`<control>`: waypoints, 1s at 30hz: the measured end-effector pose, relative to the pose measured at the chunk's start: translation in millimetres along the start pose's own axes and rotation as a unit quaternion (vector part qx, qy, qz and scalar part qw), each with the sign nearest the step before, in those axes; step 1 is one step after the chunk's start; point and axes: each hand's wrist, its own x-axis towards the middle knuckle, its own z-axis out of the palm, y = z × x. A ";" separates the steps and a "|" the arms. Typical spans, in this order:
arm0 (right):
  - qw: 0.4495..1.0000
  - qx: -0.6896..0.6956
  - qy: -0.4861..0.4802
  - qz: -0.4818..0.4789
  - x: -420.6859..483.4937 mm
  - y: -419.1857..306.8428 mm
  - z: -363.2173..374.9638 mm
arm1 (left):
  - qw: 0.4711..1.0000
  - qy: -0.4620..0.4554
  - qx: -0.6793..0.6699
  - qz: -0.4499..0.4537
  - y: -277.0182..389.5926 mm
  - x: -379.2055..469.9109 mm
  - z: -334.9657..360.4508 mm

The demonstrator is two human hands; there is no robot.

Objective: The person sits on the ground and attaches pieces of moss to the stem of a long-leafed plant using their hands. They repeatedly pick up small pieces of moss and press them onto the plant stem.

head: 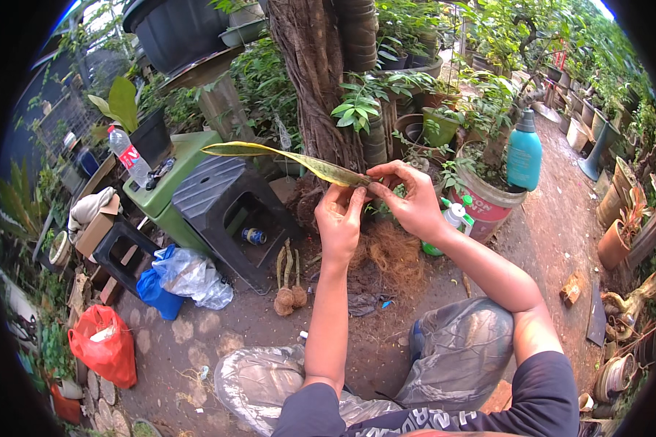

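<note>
A long snake plant leaf point(317, 168), mottled green with yellow margins, extends leftward from my hands, its tip off to the left. My left hand point(340, 216) grips it near its right-hand end, thumb on top. Beside it, my right hand point(407, 191) pinches the same end between thumb and fingertips. The two hands nearly meet, and the fingers hide the very end of the leaf. On the ground beneath lies a loose heap of brown coconut fibre point(396, 257). Left of my forearm are several plant cuttings with fibre-wrapped root balls point(285, 300).
A black plastic stool point(224, 191) and a green stool point(188, 224) bearing a water bottle point(128, 155) stand left. A red plastic bag point(104, 344) sits lower left. To the right are a green-and-white spray bottle point(454, 218), a large planted bucket point(486, 210) and a teal bottle point(525, 155).
</note>
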 end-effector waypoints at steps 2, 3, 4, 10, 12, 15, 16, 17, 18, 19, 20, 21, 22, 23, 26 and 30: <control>1.000 -0.021 0.001 -0.004 -2.0 -4.6 -1.1 | 0.999 0.001 0.028 0.018 -0.1 -2.4 1.4; 1.000 0.001 0.000 -0.001 -2.9 -7.2 -1.2 | 1.000 0.000 0.024 0.012 0.3 -2.6 1.2; 1.000 0.016 -0.001 0.007 -3.9 -9.6 -1.6 | 1.000 -0.001 0.019 0.006 1.1 -2.7 0.2; 0.988 -0.083 -0.059 -0.113 -6.3 -14.1 -8.7 | 0.999 -0.002 0.035 0.001 10.9 -1.9 -2.7; 0.985 -0.103 -0.062 -0.125 -4.4 -9.2 -7.5 | 0.999 0.001 0.044 -0.017 13.5 -1.0 -2.0; 0.989 -0.074 -0.045 -0.118 -2.3 0.9 -4.3 | 0.998 -0.005 0.043 -0.039 14.7 2.2 -3.5; 0.992 -0.058 -0.049 -0.099 -2.2 4.0 -3.6 | 0.998 -0.015 0.043 -0.044 14.5 3.8 -5.5; 0.993 -0.051 -0.048 -0.096 -1.7 6.9 -2.5 | 0.998 -0.012 0.039 -0.038 12.8 4.3 -5.9; 0.994 -0.041 -0.050 -0.088 -0.9 9.3 -1.3 | 0.999 -0.006 0.033 -0.036 10.4 4.5 -5.9; 0.996 -0.028 -0.050 -0.070 -0.1 11.1 -0.4 | 0.999 0.000 0.027 -0.033 7.9 4.9 -6.1; 0.996 -0.013 -0.051 -0.071 -0.2 12.3 1.5 | 0.999 0.009 0.026 -0.039 5.8 5.2 -7.2; 0.997 0.006 -0.050 -0.060 -0.6 12.9 3.2 | 0.998 0.017 0.025 -0.046 3.9 5.3 -8.1; 0.998 0.023 -0.056 -0.028 -1.0 13.1 3.9 | 0.998 0.020 0.019 -0.049 2.6 5.4 -9.4; 0.995 -0.001 -0.060 -0.075 -1.6 13.2 4.0 | 0.998 0.024 0.030 -0.042 1.9 5.3 -10.9; 0.985 -0.057 -0.085 -0.139 -3.1 13.2 1.0 | 0.998 0.026 0.044 -0.021 4.2 6.8 -16.0; 0.974 -0.123 -0.073 -0.176 -4.0 16.1 -0.7 | 0.998 -0.004 0.045 -0.045 10.7 4.7 -18.4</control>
